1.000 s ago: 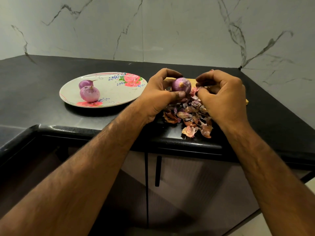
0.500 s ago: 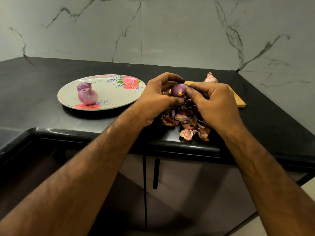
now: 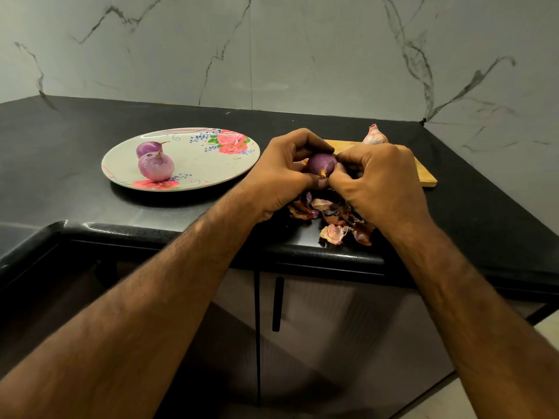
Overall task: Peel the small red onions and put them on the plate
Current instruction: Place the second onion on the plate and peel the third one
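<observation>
Over the counter's (image 3: 90, 213) front edge the left hand (image 3: 281, 173) grips the onion (image 3: 321, 164) and the right hand (image 3: 378, 182) pinches its lower tip; I'd pull the skin off in short strips, turning the bulb

a black stone countertop (image 3: 75, 131) with a rounded front edge. on its left part sits a flowered plate (image 3: 202, 167). well to the right of it lies a wooden cutting board (image 3: 423, 175), and a heap of dry onion skins (image 3: 332, 232) lies near the front edge. an unpeeled onion (image 3: 374, 136) stands at the board's far edge (on the board or just behind it, i cannot tell).
</observation>
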